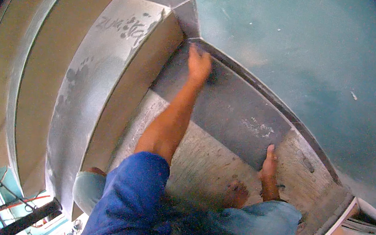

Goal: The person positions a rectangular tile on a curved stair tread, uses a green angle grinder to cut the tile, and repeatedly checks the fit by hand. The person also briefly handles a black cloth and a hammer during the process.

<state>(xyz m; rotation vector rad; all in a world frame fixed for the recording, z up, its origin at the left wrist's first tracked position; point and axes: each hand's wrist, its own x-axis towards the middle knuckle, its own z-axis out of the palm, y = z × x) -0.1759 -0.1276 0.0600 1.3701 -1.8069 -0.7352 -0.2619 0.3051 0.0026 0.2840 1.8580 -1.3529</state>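
A dark grey rectangular stone slab (232,109) lies on the rough cement stair tread in front of me, along the wall side. Its far left corner meets the brown riser. My left hand (199,65) reaches to that far end, fingers apart and slightly blurred, touching the slab near the wall. At the near right corner my right hand (268,166) grips the slab's edge, thumb raised along it; its other fingers are mostly hidden. A pale smudge marks the slab's top close to the right hand.
Bare cement tread (207,151) lies before the slab, with my bare foot (236,194) on it. Steps with brown risers (131,76) and grey treads (93,56) rise at left. A dark skirting strip (255,86) edges the teal wall (312,53). A drop shows at lower right.
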